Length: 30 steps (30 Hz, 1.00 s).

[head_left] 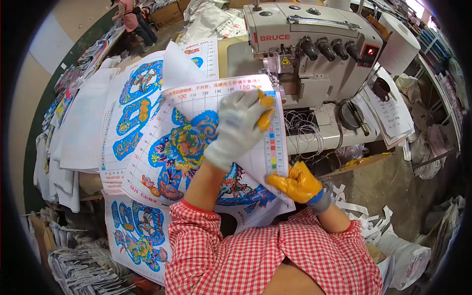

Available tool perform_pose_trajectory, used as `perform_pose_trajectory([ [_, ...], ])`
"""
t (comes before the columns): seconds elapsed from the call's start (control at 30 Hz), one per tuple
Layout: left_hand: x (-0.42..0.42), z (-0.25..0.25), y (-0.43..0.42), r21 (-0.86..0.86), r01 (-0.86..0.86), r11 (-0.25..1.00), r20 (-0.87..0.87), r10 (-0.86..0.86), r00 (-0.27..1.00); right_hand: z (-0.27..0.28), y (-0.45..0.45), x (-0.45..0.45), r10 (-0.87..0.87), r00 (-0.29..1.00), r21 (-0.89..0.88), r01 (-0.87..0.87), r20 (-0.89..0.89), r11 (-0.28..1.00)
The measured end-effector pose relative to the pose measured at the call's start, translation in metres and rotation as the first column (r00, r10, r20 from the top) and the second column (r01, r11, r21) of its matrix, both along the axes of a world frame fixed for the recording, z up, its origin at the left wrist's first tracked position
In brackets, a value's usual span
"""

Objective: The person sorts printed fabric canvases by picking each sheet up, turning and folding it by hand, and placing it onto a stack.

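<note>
My left hand (pixel 237 129), in a white glove with yellow-coated fingers, rests on a printed sheet (pixel 184 140) with a blue, green and yellow pattern. Its fingers are slightly bent, with a gap between the yellow tips, near the sheet's upper right side. My right hand (pixel 298 184), in a yellow-coated glove, is closed on the sheet's lower right edge, beside a strip of coloured squares. Part of the sheet is folded back below my left wrist, and another patterned part shows under it. Directly beyond the sheet's right edge stands a white overlock sewing machine (pixel 314 46).
More printed sheets (pixel 132 115) lie stacked on the left. A large thread cone (pixel 398 42) stands right of the machine. Loose white threads (pixel 305 130), a dark round dish (pixel 350 115) and written papers (pixel 391 115) lie on the machine table. A person (pixel 132 22) stands far left.
</note>
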<state>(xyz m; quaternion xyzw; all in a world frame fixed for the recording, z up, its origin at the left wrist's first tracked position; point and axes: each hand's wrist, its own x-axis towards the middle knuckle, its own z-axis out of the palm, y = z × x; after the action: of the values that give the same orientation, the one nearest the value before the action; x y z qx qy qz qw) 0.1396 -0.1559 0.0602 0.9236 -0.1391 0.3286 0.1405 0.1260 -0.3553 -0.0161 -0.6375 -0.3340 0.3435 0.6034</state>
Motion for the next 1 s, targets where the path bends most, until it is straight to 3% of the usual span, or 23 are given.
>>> perform_pose_trajectory([
  [0.03,-0.004,-0.006,0.003,-0.064,0.106,0.992,0.036,-0.104,0.994,0.008,0.004,0.004,-0.059,0.995,0.022,0.057,0.082,0.998],
  [0.07,-0.015,-0.019,0.001,-0.028,0.091,0.995,0.206,-0.083,0.975,0.012,0.007,0.008,-0.116,0.980,0.048,0.110,0.162,0.993],
  [0.1,-0.035,-0.029,0.001,-0.044,0.048,0.998,0.171,-0.039,0.984,0.012,0.009,0.011,-0.114,0.980,0.054,0.106,0.163,0.993],
  [0.17,-0.084,-0.056,0.007,-0.146,-0.087,0.986,0.139,0.107,0.984,0.008,0.015,0.011,-0.150,0.986,0.069,0.155,-0.074,0.985],
  [0.2,-0.110,-0.077,0.013,-0.233,-0.167,0.958,0.136,0.202,0.970,0.002,0.013,0.009,-0.220,0.951,0.099,0.203,0.218,0.974],
  [0.27,-0.175,-0.137,0.044,-0.474,-0.480,0.738,-0.076,0.509,0.857,-0.002,0.010,0.009,-0.234,0.933,0.095,0.215,0.275,0.972],
  [0.3,-0.205,-0.167,0.058,-0.577,-0.553,0.601,-0.050,0.650,0.758,-0.008,0.010,0.007,-0.231,0.913,0.060,0.224,0.336,0.973],
  [0.37,-0.254,-0.205,0.087,-0.759,-0.600,0.252,-0.116,0.855,0.506,-0.034,0.012,0.002,-0.228,0.891,0.023,0.238,0.393,0.971],
  [0.4,-0.276,-0.222,0.100,-0.816,-0.575,0.048,-0.207,0.906,0.369,-0.060,0.015,-0.002,-0.262,0.929,0.055,0.257,0.262,0.965],
  [0.43,-0.286,-0.196,0.098,-0.934,-0.217,-0.284,-0.355,0.681,0.640,-0.086,0.018,-0.007,-0.290,0.949,0.086,0.281,0.125,0.956],
  [0.47,-0.290,-0.195,0.104,-0.937,-0.022,-0.348,-0.210,0.513,0.832,-0.106,0.021,-0.014,-0.377,0.914,0.065,0.372,0.146,0.926],
  [0.5,-0.294,-0.193,0.113,-0.882,0.154,-0.445,-0.004,0.332,0.943,-0.114,0.024,-0.018,-0.379,0.913,0.068,0.373,0.148,0.925],
  [0.57,-0.297,-0.186,0.137,-0.886,0.179,-0.427,0.047,0.302,0.952,-0.118,0.027,-0.022,-0.342,0.939,0.151,0.341,-0.021,0.928],
  [0.63,-0.305,-0.181,0.147,-0.884,0.206,-0.420,0.088,0.284,0.955,-0.105,0.020,-0.019,-0.255,0.966,0.066,0.257,-0.045,0.964],
  [0.7,-0.314,-0.168,0.153,-0.980,-0.033,-0.195,-0.102,0.354,0.930,-0.091,0.014,-0.019,-0.164,0.984,-0.014,0.163,-0.076,0.987],
  [0.73,-0.334,-0.189,0.166,-0.970,-0.226,0.092,-0.162,0.450,0.878,-0.087,0.012,-0.021,-0.127,0.991,0.022,0.128,-0.048,0.991],
  [0.77,-0.351,-0.178,0.151,-0.618,-0.572,0.539,-0.156,0.629,0.761,-0.081,0.009,-0.025,-0.092,0.996,0.056,0.093,-0.018,0.994],
  [0.8,-0.364,-0.164,0.129,0.011,-0.752,0.659,-0.016,0.752,0.659,-0.069,0.006,-0.030,-0.089,0.996,0.055,0.090,-0.017,0.994],
  [0.83,-0.382,-0.172,0.109,-0.323,-0.817,0.477,-0.164,0.822,0.545,-0.051,0.003,-0.039,-0.066,0.993,0.178,0.048,0.096,0.983],
  [0.87,-0.413,-0.178,0.096,0.087,-0.865,0.494,-0.032,0.869,0.493,-0.027,-0.003,-0.046,-0.056,0.976,0.293,-0.008,0.209,0.956],
  [0.9,-0.427,-0.170,0.070,-0.003,-0.877,0.481,-0.068,0.874,0.480,0.009,-0.012,-0.049,0.143,0.985,0.177,-0.124,-0.094,0.976],
  [0.97,-0.474,-0.196,0.055,-0.215,-0.877,0.430,-0.219,0.854,0.472,0.023,-0.018,-0.049,0.179,0.984,0.251,-0.176,0.009,0.952],
  [1.0,-0.483,-0.197,0.041,-0.292,-0.892,0.346,-0.277,0.862,0.425,0.028,-0.017,-0.047,0.181,0.984,0.251,-0.176,0.005,0.952],
])
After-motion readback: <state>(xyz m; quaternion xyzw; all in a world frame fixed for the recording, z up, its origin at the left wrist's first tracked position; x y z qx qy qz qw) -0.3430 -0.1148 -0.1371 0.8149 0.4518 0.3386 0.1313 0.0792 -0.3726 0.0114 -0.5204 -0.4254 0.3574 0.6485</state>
